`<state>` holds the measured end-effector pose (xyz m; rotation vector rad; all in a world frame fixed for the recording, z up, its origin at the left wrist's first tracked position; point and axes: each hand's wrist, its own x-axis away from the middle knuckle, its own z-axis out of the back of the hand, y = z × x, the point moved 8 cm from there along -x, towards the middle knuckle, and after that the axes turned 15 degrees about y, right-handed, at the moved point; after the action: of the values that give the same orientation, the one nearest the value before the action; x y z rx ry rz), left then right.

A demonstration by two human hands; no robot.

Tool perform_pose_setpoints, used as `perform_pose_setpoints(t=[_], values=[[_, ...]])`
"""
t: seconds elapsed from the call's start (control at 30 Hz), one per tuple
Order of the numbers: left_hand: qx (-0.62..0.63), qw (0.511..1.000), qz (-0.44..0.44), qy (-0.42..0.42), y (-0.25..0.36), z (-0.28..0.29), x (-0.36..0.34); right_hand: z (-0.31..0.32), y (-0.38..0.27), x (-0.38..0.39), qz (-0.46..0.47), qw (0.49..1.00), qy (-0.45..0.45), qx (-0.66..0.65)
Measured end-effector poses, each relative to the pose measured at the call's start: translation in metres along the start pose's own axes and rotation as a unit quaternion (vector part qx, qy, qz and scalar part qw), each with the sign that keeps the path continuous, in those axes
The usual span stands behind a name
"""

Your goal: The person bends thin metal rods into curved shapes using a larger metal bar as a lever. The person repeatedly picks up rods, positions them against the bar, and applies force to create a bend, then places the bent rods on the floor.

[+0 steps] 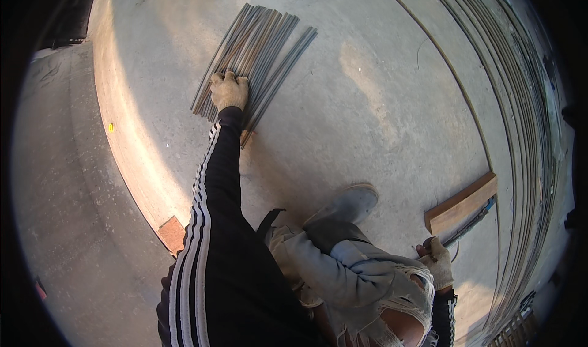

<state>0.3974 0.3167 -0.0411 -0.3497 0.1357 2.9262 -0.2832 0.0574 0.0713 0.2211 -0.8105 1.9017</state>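
My left hand (229, 91), in a pale work glove at the end of a black sleeve with white stripes, rests on a bundle of short grey steel rods (260, 47) lying on the concrete floor, fingers curled over the near ends. My right hand (437, 261), also gloved, is low at the right beside my knee in torn light jeans. It seems to grip a thin dark tool or rod (468, 224) that runs up toward a wooden block; the grip is partly hidden.
A wooden block (460, 205) lies on the floor at right. Long steel bars (520, 102) curve along the right side. A red brick piece (172, 233) sits by the edge of the concrete slab. My grey shoe (349, 205) stands mid-frame.
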Motion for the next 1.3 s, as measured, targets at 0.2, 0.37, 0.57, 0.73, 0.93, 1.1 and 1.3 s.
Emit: perform_pose_setpoints(t=[0.2,0.37,0.57,0.73,0.93,1.1,1.3], values=[[0.020,1.000,-0.016,0.014,0.002,-0.002,0.005,0.000,-0.004,-0.002,0.014,1.000,-0.008,0.000],[0.046,0.998,-0.001,0.036,0.002,-0.005,-0.001,0.003,-0.007,-0.002,0.016,1.000,-0.006,0.006],[0.065,0.995,0.071,0.003,-0.003,-0.013,-0.008,0.003,-0.006,-0.001,0.006,1.000,-0.006,0.010],[0.094,0.992,0.080,-0.004,-0.005,-0.014,-0.005,0.004,-0.010,-0.001,0.015,1.000,0.000,-0.002],[0.131,0.987,0.087,0.042,-0.012,-0.012,-0.007,0.004,-0.013,-0.004,0.019,1.000,-0.003,-0.007],[0.089,0.994,0.060,0.018,-0.013,-0.017,-0.016,0.002,-0.009,-0.004,0.016,1.000,0.001,0.005],[0.068,0.993,0.099,0.010,-0.016,-0.021,-0.037,0.004,-0.007,-0.003,0.017,1.000,0.002,0.018]])
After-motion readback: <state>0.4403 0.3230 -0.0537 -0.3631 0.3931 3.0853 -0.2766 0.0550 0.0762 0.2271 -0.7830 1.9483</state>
